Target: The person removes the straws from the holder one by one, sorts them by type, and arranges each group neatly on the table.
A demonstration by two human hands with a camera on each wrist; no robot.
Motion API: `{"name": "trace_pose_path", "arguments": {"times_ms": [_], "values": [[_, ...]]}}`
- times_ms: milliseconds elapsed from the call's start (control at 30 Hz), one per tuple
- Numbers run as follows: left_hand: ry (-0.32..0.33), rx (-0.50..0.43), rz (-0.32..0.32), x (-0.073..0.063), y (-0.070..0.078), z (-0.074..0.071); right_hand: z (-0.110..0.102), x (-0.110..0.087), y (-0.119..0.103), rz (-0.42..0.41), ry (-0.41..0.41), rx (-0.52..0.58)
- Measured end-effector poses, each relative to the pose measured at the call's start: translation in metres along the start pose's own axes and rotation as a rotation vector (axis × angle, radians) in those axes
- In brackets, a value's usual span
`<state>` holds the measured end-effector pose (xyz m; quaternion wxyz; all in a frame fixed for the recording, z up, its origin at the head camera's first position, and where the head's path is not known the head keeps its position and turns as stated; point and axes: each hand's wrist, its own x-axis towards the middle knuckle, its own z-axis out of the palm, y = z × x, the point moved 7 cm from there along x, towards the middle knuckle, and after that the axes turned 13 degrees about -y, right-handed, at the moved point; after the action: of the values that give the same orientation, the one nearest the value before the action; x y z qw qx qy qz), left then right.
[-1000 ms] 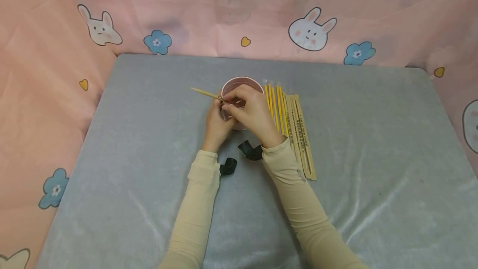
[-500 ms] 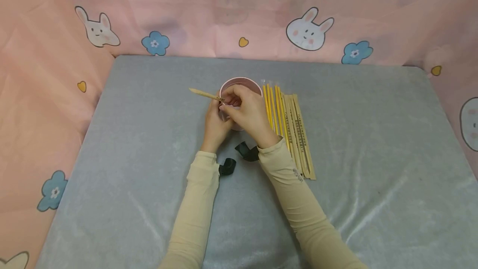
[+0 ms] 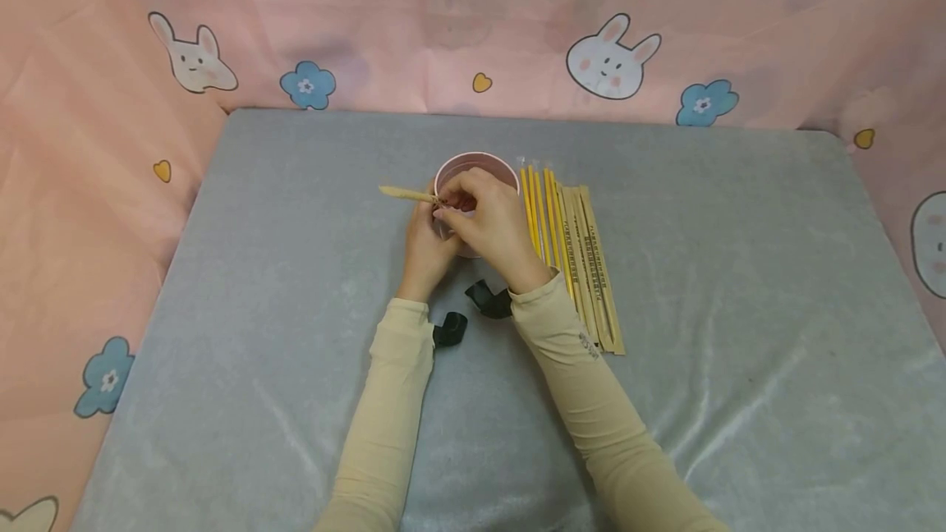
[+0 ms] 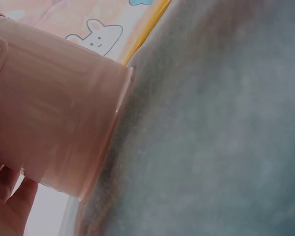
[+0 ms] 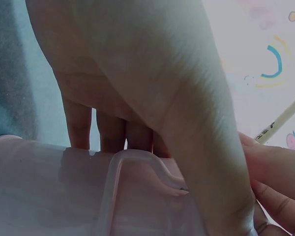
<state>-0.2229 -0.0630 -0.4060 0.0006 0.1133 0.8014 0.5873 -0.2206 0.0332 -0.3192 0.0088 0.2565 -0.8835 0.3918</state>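
A pink cup [image 3: 479, 158] with a handle stands upright near the back middle of the table. My left hand [image 3: 426, 249] grips its left side; in the left wrist view the fingers [image 4: 22, 199] lie along the cup wall. My right hand [image 3: 493, 220] reaches over the cup's mouth, thumb and forefinger pinching a tan paper-wrapped straw [image 3: 405, 193] that sticks out leftward. In the right wrist view, the printed part of the straw [image 5: 285, 115] shows just beyond the left hand's fingers [image 5: 278, 169]. Its held end is hidden by the hands.
Right of the cup lie several yellow straws [image 3: 539, 204] in clear sleeves and several tan paper-wrapped straws [image 3: 594, 257], side by side. Black straps [image 3: 451, 329] sit at both wrists. The grey cloth table [image 3: 310, 351] meets a pink printed curtain [image 3: 384, 31] at its back edge.
The straw's free end has dipped and shifted slightly right, so it lies closer to level. Both hands keep nearly the same place at the cup.
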Motion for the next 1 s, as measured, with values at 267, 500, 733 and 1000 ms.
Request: {"name": "trace_pose_path", "arguments": {"times_ms": [267, 500, 733, 1000], "values": [[0.011, 0.034, 0.021, 0.001, 0.000, 0.000, -0.002, -0.003, 0.000, -0.037, 0.039, 0.041], [0.001, 0.002, 0.059, 0.001, 0.000, 0.002, -0.009, -0.008, 0.000, -0.090, 0.056, 0.122], [-0.020, -0.081, 0.049, 0.001, -0.001, 0.004, -0.033, -0.016, 0.013, -0.086, 0.155, 0.181], [-0.011, -0.096, 0.050, 0.002, 0.001, 0.004, -0.061, -0.029, 0.023, -0.144, 0.268, 0.217]]}}
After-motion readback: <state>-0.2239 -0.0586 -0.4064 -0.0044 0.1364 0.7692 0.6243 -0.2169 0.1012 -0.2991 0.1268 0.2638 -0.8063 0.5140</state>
